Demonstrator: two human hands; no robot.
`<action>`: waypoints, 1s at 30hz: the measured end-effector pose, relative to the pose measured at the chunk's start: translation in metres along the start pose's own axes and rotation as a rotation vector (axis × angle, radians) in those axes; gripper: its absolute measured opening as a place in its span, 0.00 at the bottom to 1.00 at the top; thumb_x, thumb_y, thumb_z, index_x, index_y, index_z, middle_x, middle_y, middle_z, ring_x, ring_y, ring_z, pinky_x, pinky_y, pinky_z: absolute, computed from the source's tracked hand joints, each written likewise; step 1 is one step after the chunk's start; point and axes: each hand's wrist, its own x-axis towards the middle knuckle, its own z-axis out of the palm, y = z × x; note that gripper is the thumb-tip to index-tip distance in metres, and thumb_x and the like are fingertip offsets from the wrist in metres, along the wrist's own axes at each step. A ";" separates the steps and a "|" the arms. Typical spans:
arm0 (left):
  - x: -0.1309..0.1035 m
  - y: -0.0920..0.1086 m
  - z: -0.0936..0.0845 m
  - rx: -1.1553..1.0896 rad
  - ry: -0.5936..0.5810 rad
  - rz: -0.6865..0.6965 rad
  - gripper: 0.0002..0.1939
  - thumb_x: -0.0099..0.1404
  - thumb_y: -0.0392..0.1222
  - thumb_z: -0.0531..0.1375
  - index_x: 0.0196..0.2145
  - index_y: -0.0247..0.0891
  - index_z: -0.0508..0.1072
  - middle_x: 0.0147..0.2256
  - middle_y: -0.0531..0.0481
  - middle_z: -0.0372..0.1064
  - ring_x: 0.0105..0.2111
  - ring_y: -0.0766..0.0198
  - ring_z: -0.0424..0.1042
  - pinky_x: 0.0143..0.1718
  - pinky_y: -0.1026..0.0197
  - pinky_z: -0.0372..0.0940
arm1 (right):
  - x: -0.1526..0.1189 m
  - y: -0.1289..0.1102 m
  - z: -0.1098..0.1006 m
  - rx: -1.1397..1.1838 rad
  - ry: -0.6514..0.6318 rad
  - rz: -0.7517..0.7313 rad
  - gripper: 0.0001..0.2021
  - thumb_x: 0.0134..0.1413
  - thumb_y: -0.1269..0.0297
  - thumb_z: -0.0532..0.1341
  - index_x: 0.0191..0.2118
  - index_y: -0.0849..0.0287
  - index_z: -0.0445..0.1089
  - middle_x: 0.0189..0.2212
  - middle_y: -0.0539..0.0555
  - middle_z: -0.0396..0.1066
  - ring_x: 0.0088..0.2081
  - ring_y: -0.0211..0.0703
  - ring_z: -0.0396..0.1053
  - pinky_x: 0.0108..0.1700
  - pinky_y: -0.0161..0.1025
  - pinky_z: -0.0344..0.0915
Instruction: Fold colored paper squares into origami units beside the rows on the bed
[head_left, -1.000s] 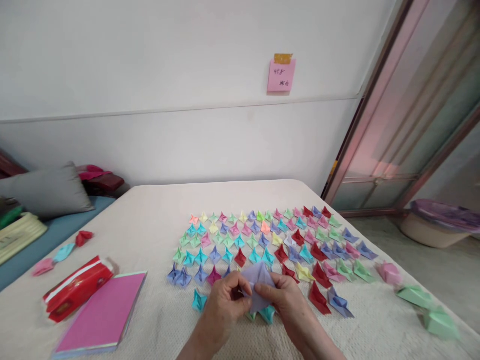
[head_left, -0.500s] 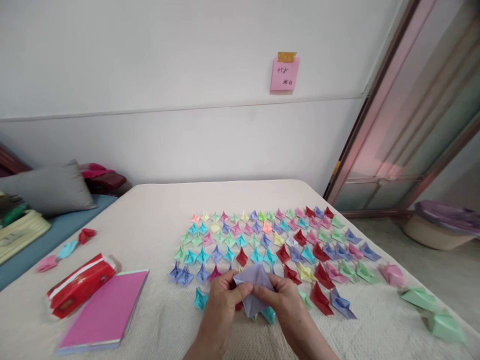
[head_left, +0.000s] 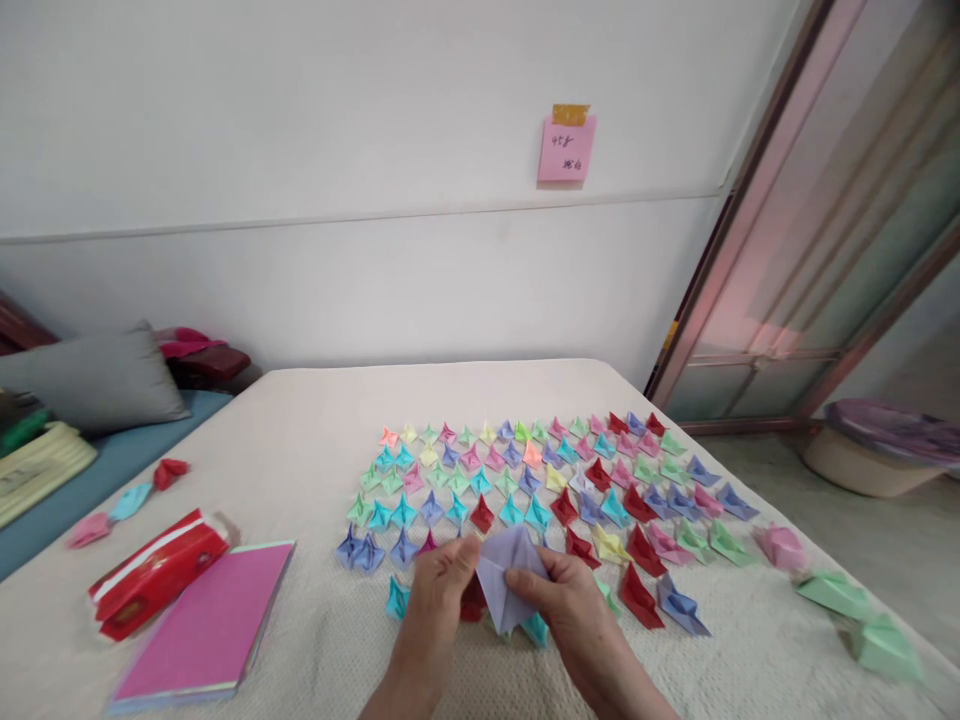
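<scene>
A lavender sheet of origami paper (head_left: 499, 580), folded to a kite-like shape with creases, is held up in front of me. My right hand (head_left: 574, 600) pinches it, thumb across the front and fingers behind. My left hand (head_left: 435, 595) is closed at the paper's left edge, its thumb lifted to the upper left side and its fingertips partly hidden. Just beyond both hands stand rows of small folded paper boats (head_left: 482, 514) in red, blue, green, pink and yellow. Some boats are partly covered by my hands and the paper.
At left, a red and white packet (head_left: 157, 575) lies against a stack of coloured paper (head_left: 214, 625), magenta on top. Crumpled-looking folded pieces (head_left: 131, 500) sit at the left edge, green ones (head_left: 885, 645) at the right edge. A pink note (head_left: 567, 150) is taped to the wall.
My left thumb has moved from the paper's middle up to its left edge. The right thumb still presses the front. The view has shifted slightly.
</scene>
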 end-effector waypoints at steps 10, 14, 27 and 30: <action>-0.001 0.001 0.004 -0.049 -0.015 0.009 0.11 0.52 0.44 0.67 0.31 0.33 0.77 0.21 0.52 0.69 0.22 0.65 0.66 0.26 0.64 0.61 | 0.008 0.001 -0.002 -0.307 0.109 -0.072 0.17 0.38 0.53 0.67 0.16 0.58 0.62 0.11 0.43 0.56 0.16 0.31 0.50 0.20 0.33 0.45; -0.001 -0.001 0.001 -0.033 0.070 0.042 0.10 0.58 0.47 0.63 0.29 0.36 0.72 0.19 0.57 0.62 0.18 0.70 0.61 0.19 0.68 0.54 | 0.003 -0.003 0.001 -0.265 -0.031 -0.053 0.14 0.42 0.54 0.65 0.21 0.59 0.65 0.15 0.48 0.67 0.17 0.35 0.61 0.21 0.33 0.54; -0.006 0.024 -0.005 -0.265 -0.067 0.001 0.12 0.59 0.40 0.64 0.40 0.36 0.69 0.29 0.51 0.70 0.28 0.65 0.69 0.30 0.65 0.63 | -0.001 -0.010 -0.010 -0.081 0.084 -0.215 0.11 0.51 0.56 0.65 0.37 0.57 0.71 0.26 0.52 0.75 0.27 0.40 0.70 0.29 0.34 0.63; -0.010 0.025 -0.005 -0.264 -0.153 -0.090 0.19 0.57 0.37 0.65 0.46 0.38 0.66 0.30 0.51 0.70 0.28 0.65 0.70 0.28 0.66 0.61 | -0.001 -0.009 -0.013 -0.103 0.014 -0.289 0.16 0.43 0.65 0.69 0.42 0.52 0.74 0.49 0.57 0.72 0.49 0.52 0.69 0.44 0.42 0.66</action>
